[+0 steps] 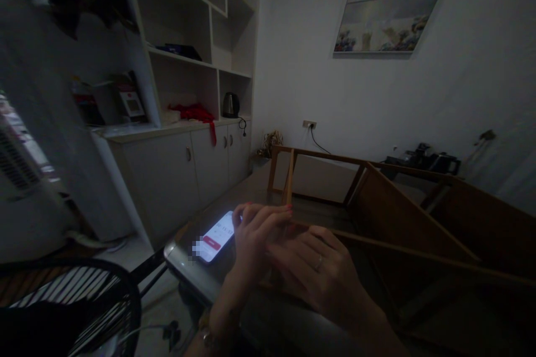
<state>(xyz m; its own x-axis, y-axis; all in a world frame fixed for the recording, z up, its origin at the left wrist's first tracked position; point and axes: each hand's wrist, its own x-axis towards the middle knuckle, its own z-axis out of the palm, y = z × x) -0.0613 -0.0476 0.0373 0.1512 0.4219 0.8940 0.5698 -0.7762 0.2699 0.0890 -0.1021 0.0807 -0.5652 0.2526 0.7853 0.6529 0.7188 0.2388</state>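
Note:
My left hand (pixel 257 237) bends its fingers over the near left corner of a brown wooden shelf frame (pixel 377 242), which lies on a dark table. Close beside it, my right hand (pixel 320 270) has its fingers curled inward, with a ring on one. Both hands are closed and nearly meet; whatever sits between their fingertips is hidden and slightly blurred. A lit smartphone (pixel 218 237) lies face up on the table, just left of my left hand.
The table's rounded corner (pixel 178 259) is at lower left, near a black slatted chair (pixel 121 284). White cabinets (pixel 163 173) stand beyond, holding a kettle (pixel 230 105) and red cloth (pixel 196 112). Dark appliances (pixel 444 163) sit behind the frame at right.

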